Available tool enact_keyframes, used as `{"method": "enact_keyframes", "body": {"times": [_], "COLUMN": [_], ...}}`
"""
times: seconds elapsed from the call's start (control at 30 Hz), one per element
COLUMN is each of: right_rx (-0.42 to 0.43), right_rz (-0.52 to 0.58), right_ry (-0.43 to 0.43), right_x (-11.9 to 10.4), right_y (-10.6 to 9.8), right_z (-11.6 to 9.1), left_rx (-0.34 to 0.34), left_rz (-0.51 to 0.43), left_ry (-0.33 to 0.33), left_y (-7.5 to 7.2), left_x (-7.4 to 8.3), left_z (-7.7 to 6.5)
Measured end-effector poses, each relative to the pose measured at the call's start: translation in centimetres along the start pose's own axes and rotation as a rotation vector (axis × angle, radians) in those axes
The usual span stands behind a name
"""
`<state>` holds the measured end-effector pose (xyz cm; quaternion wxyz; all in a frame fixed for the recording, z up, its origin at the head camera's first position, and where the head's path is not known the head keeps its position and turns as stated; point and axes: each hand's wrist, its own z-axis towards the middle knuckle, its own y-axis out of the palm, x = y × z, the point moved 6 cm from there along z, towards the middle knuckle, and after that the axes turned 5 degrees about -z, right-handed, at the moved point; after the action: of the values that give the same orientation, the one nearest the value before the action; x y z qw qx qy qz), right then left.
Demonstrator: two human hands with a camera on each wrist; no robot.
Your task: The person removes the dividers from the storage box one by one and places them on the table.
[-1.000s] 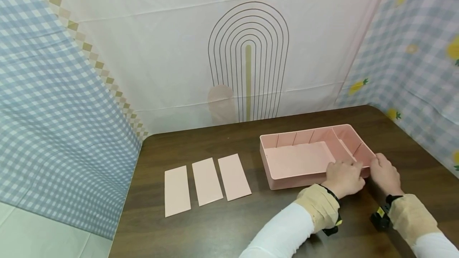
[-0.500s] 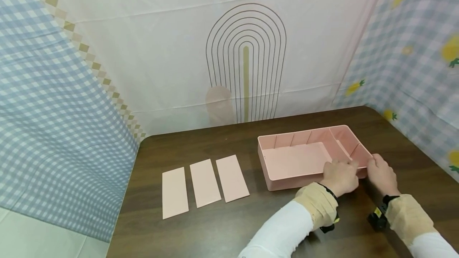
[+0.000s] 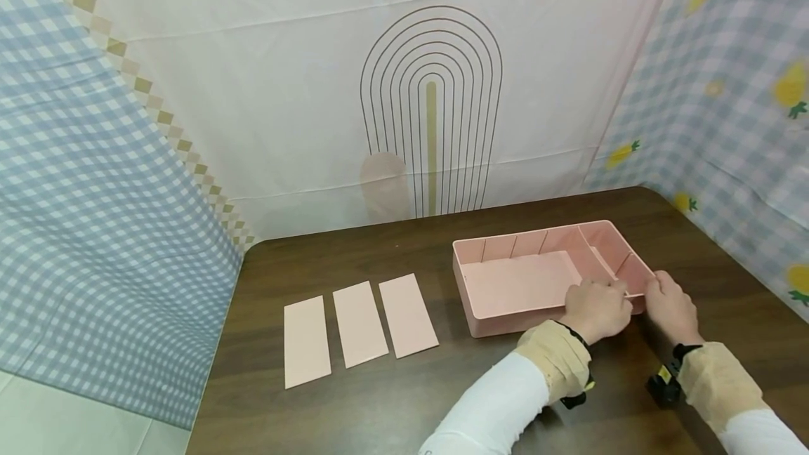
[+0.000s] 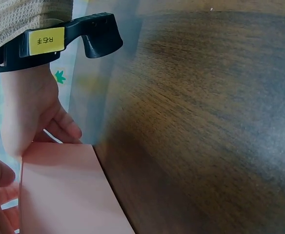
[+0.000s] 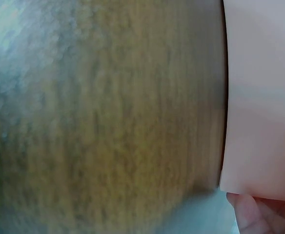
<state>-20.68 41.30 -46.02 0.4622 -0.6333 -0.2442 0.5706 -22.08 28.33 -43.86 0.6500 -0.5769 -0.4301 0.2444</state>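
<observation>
A shallow pink box (image 3: 524,283) stands on the right side of the table in the head view. A thin pink divider (image 3: 593,248) crosses it near its right end, its top edge slightly bowed. My left hand (image 3: 597,310) reaches over the near rim, fingers curled at the divider's near end; its fingertips are partly hidden. At the near right corner, my right hand (image 3: 673,307) grips the box wall, thumb close to the rim. The left wrist view has the box's outer wall (image 4: 69,190) between both hands. Right-hand fingers (image 5: 247,212) touch the box's lower corner in the right wrist view.
Three flat pink panels lie side by side left of the box: a left panel (image 3: 307,343), a middle panel (image 3: 360,324) and a right panel (image 3: 408,315). The dark wooden table (image 3: 404,406) ends at a patterned cloth (image 3: 303,125) behind.
The head view has shifted slightly, so the box and panels appear a little further left. Both hands stay at the box's near right part, with hardly any movement.
</observation>
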Motion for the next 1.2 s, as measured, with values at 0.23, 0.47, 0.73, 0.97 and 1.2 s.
{"method": "enact_keyframes", "body": {"times": [0.23, 0.47, 0.73, 0.97, 1.2], "right_rx": [-0.005, -0.001, -0.016, -0.027, -0.037], "right_rz": [-0.003, -0.008, -0.012, -0.008, 0.004], "right_ry": [-0.015, -0.024, -0.014, -0.018, -0.025], "right_x": [-0.4, -0.7, -1.3, -1.8, -2.3], "right_y": [0.2, 0.5, 0.7, 0.9, 1.1], "right_z": [0.0, 0.1, -0.3, -0.6, -0.9], "left_rx": [0.037, 0.079, 0.099, 0.131, 0.169], "left_rz": [-0.058, -0.083, -0.093, -0.09, -0.071], "left_ry": [-0.004, -0.036, -0.089, -0.122, -0.142], "left_y": [-0.4, -0.6, -1.0, -1.1, -1.4], "left_x": [-0.5, -1.0, -1.3, -1.6, -1.9], "left_z": [-0.1, -0.4, -0.7, -0.9, -1.2]}}
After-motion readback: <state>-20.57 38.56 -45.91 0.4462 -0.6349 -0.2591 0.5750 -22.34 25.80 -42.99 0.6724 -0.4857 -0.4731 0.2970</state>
